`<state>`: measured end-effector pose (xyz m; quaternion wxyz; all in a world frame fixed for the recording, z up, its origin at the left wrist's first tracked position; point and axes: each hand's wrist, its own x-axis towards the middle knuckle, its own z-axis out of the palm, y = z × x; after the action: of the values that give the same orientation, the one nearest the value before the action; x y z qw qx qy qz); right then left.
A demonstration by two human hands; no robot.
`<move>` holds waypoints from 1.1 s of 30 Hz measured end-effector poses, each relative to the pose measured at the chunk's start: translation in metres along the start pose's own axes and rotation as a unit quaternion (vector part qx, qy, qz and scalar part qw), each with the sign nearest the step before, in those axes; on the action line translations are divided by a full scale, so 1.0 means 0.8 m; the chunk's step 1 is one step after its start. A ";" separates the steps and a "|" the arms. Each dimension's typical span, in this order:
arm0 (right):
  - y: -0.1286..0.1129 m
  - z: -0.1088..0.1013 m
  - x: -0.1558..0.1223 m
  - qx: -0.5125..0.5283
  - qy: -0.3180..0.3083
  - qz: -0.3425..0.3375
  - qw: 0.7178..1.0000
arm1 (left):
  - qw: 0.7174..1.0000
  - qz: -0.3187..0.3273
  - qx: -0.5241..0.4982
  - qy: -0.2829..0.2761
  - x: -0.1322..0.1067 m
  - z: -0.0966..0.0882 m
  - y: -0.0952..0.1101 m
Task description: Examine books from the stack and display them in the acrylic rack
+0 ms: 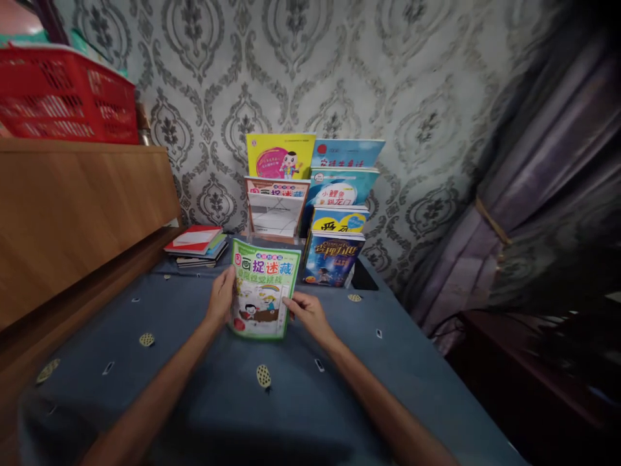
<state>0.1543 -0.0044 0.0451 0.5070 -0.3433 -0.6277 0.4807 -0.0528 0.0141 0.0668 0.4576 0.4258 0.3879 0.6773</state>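
Note:
A green children's book [262,287] with a cartoon cover is held between both my hands, just above the blue cloth-covered table [194,388]. My left hand [222,296] grips its left edge with fingers curled round it. My right hand [306,310] pinches its lower right edge. Directly behind the book stands a tiered display rack [276,217] with several picture books: a yellow one [280,155] at the top left, blue ones [339,188] on the right.
A small stack of books with a red cover [196,246] lies at the back left of the table. A wooden cabinet [72,213] with a red basket [63,97] stands on the left. Dark curtains [548,194] hang on the right, patterned wallpaper behind.

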 end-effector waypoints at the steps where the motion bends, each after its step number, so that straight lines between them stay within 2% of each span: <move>1: 0.002 0.001 0.001 0.044 -0.003 0.030 0.999 | 0.998 -0.050 -0.040 -0.028 0.003 0.007 -0.002; 3: 0.005 0.005 0.000 0.138 -0.006 0.092 0.986 | 0.977 -0.159 -0.108 -0.097 0.005 0.021 -0.006; 5: 0.008 0.009 -0.003 0.211 -0.003 0.142 0.967 | 0.944 -0.241 -0.154 -0.163 0.001 0.031 -0.014; 8: 0.010 0.008 -0.010 0.266 0.003 0.172 0.949 | 0.908 -0.295 -0.197 -0.225 -0.007 0.033 -0.031; 11: 0.009 0.003 -0.015 0.293 -0.026 0.163 0.942 | 0.896 -0.315 -0.193 -0.246 -0.012 0.023 -0.045; 17: 0.001 0.001 -0.021 0.324 -0.127 0.139 0.927 | 0.892 -0.371 -0.104 -0.236 -0.017 0.005 -0.042; 21: -0.001 -0.001 -0.024 0.333 -0.149 0.139 0.921 | 0.897 -0.388 -0.049 -0.207 -0.027 0.005 -0.036; 24: 0.000 -0.004 -0.024 0.333 -0.160 0.143 0.918 | 0.894 -0.396 -0.027 -0.206 -0.032 0.008 -0.033; 30: -0.009 -0.010 -0.023 0.296 -0.140 0.137 0.935 | 0.908 -0.371 -0.076 -0.181 -0.023 0.012 -0.035; 33: -0.018 -0.016 -0.023 0.245 -0.090 0.121 0.958 | 0.941 -0.284 -0.120 -0.137 -0.015 0.019 -0.035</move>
<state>0.1720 -0.0222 0.0534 0.4550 -0.2376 -0.4870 0.7066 -0.0281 0.0123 0.0433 0.7274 0.3289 0.3416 0.4960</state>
